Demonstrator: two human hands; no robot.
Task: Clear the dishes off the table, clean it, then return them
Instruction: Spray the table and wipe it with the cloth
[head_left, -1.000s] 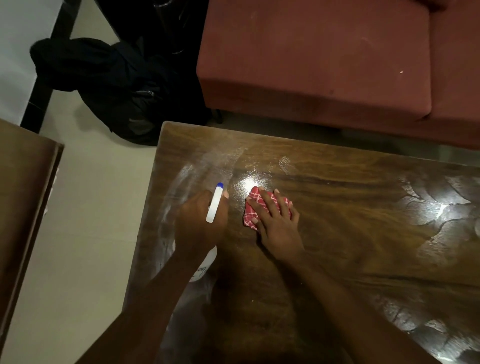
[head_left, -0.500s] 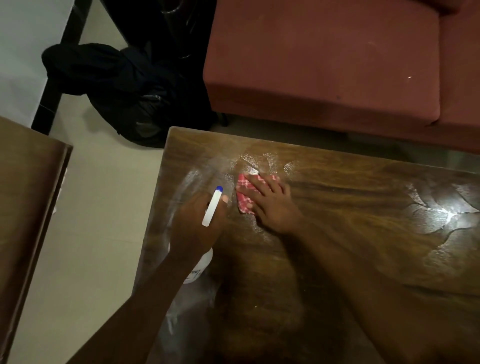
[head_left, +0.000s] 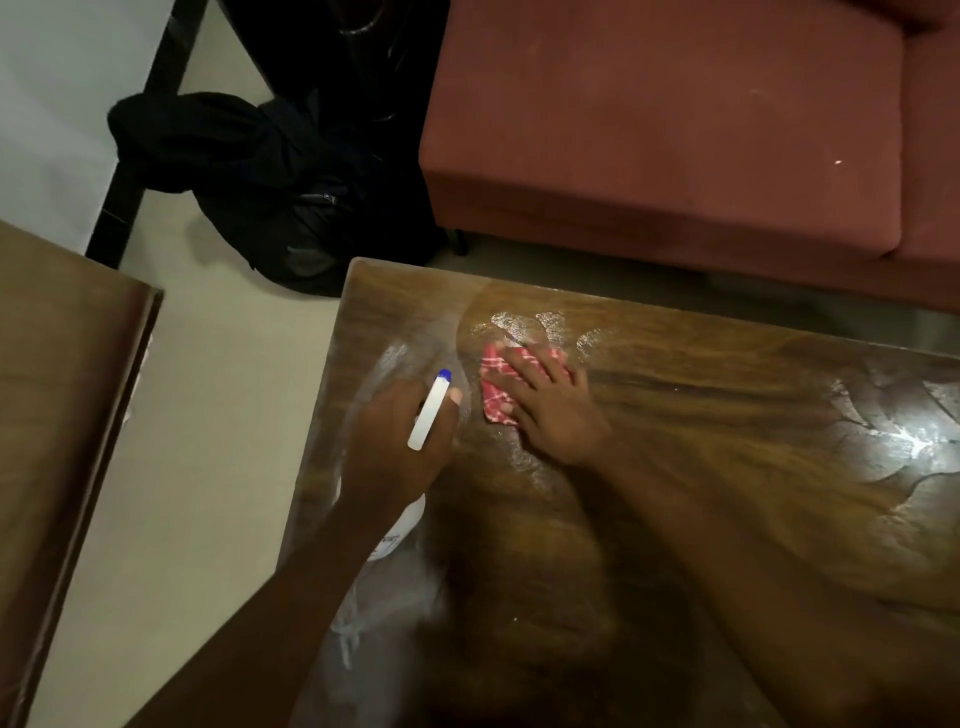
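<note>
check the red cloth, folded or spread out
Folded: the red cloth is a small compact pad, mostly covered by the right hand pressing it on the table.

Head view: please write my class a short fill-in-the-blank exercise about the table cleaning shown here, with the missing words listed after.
1. The right hand presses a red checked ____ flat on the wooden table.
2. The left hand grips a white spray bottle whose nozzle tip is ____.
3. The bag on the floor beside the red sofa is ____ in colour.

Missing words: cloth; blue; black.
</note>
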